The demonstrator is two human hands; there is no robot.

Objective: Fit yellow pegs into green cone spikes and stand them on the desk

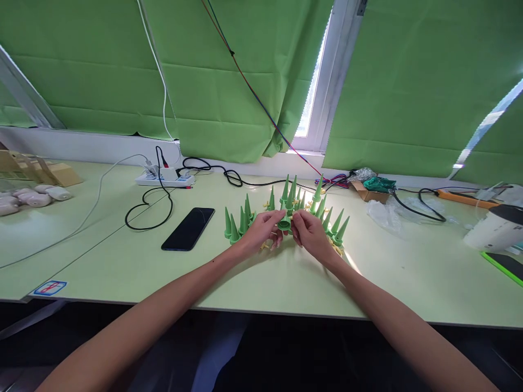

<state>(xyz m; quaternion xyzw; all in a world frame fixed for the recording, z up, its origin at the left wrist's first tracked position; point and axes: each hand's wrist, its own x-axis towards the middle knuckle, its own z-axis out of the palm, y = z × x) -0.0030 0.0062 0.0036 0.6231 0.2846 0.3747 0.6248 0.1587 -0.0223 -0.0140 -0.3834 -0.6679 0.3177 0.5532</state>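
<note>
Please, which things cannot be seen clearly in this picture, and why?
Head view:
What the right hand holds, if anything: covered by its fingers.
Some green cones: partly hidden behind the left hand.
White cup with black lid: cut off by the right edge.
Marks on the blue-bordered sticker: too small to read.

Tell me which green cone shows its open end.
The cone held between the left hand and right hand, its mouth facing the camera; the other visible cones stand points-up.
</note>
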